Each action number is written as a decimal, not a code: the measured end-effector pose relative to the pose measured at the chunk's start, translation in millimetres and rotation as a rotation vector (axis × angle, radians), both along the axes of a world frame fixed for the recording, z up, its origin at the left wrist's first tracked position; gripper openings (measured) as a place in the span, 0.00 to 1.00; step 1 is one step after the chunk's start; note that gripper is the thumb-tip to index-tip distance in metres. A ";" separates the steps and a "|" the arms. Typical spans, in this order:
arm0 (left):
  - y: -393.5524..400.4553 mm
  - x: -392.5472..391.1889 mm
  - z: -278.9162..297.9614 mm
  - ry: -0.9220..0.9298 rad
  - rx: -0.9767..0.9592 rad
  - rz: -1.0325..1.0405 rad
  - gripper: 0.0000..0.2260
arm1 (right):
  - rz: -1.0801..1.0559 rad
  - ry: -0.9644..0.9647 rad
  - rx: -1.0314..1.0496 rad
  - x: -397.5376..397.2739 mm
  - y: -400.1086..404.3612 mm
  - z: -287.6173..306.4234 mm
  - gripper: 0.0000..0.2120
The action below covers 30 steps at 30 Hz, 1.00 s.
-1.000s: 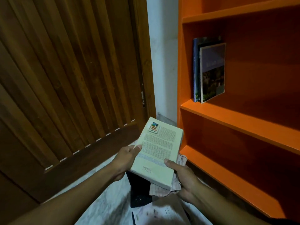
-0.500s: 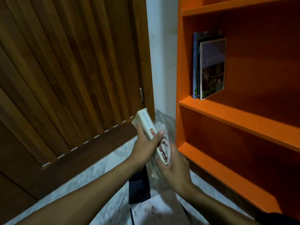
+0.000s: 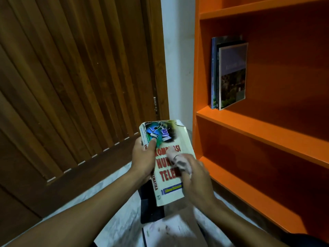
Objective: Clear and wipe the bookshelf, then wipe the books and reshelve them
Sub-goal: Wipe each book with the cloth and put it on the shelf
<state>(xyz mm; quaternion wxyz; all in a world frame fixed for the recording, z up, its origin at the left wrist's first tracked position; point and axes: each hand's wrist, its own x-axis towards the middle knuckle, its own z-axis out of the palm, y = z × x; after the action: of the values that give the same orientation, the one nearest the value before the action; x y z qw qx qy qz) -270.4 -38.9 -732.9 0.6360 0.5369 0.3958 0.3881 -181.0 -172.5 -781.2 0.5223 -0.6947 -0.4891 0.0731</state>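
My left hand (image 3: 143, 158) grips the spine edge of a thick cream paperback (image 3: 168, 138) with red title letters, its front cover facing me. A crumpled pale cloth (image 3: 179, 160) is pressed against that cover by my right hand (image 3: 195, 180), hiding part of the title. To the right stands the orange bookshelf (image 3: 249, 127). Three thin books (image 3: 229, 73) stand upright at the left end of its middle shelf. The shelves below them hold nothing.
A dark wooden slatted door (image 3: 71, 86) fills the left side. A white wall strip (image 3: 178, 59) separates it from the shelf. On the marble floor (image 3: 121, 221) below my hands lie a dark book (image 3: 151, 207) and a white book (image 3: 170, 232).
The paperback has been flipped from back cover up, through spine view, to front cover facing me. My right hand came from under the book onto the cover with the cloth.
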 end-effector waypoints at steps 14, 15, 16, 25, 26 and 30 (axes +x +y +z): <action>-23.0 -32.2 1.6 0.054 0.168 -0.437 0.27 | -0.083 -0.072 0.078 59.7 7.4 29.5 0.33; -23.9 -30.8 2.3 0.039 0.169 -0.434 0.27 | -0.035 -0.110 0.046 54.8 10.0 24.0 0.31; -22.9 -29.5 2.6 0.028 0.167 -0.425 0.27 | 0.003 -0.119 0.048 51.5 13.2 17.3 0.28; 14.9 -30.9 7.9 -0.185 0.033 -0.172 0.25 | 0.261 -0.026 0.028 21.5 -4.2 -8.1 0.26; 20.2 -32.8 8.1 -0.195 0.032 -0.131 0.25 | 0.292 -0.034 0.021 19.7 -6.8 -12.6 0.27; 41.0 -46.1 8.2 -0.178 0.061 -0.032 0.24 | 0.407 -0.117 -0.058 7.1 -21.2 -29.7 0.27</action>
<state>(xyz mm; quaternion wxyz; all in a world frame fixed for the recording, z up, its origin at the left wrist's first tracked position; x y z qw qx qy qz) -316.6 2.1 -724.7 0.6582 0.5255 0.3172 0.4359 -173.9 -193.7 -810.8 0.4474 -0.5992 -0.6466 0.1506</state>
